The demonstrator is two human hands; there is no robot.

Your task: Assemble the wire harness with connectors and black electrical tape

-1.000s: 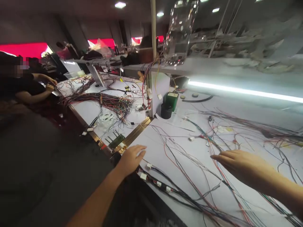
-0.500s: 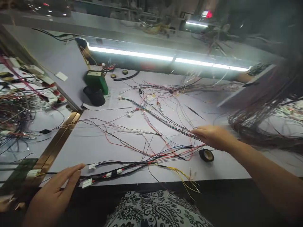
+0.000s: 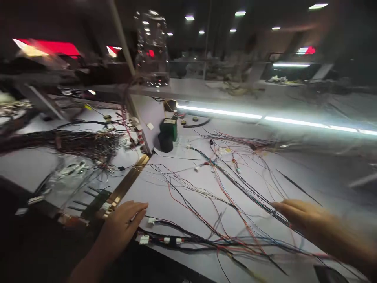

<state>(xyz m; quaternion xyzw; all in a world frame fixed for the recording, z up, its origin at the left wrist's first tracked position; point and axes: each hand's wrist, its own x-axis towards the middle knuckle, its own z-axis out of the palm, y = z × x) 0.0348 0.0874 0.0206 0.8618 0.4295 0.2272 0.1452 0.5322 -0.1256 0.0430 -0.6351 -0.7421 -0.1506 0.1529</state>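
Note:
My left hand (image 3: 125, 224) is at the table's front left, fingers stretched out and a gap showing between thumb and forefinger. Just right of its fingertips lie white connectors (image 3: 144, 239) on the ends of a black-taped wire harness (image 3: 194, 239). My right hand (image 3: 303, 220), smeared by motion, has its fingertips together at a bundle of thin dark wires (image 3: 244, 182). The bundle runs diagonally back to a small connector near the green box. Loose red and black wires (image 3: 188, 202) spread between the hands. A dark roll of tape (image 3: 326, 273) is cut off at the bottom edge.
A green box (image 3: 170, 129) and a black cup (image 3: 165, 142) stand at the back left. Beyond a brass-coloured strip (image 3: 134, 177), a heap of wires (image 3: 85, 145) and a clear plastic bag (image 3: 70, 173) lie on the left table. A tube light (image 3: 218, 111) runs along the back.
My view has swung left and up, so the table sits lower and further right, and more of the left table shows. The right hand stays at the wire bundle; the left remains near the white connectors.

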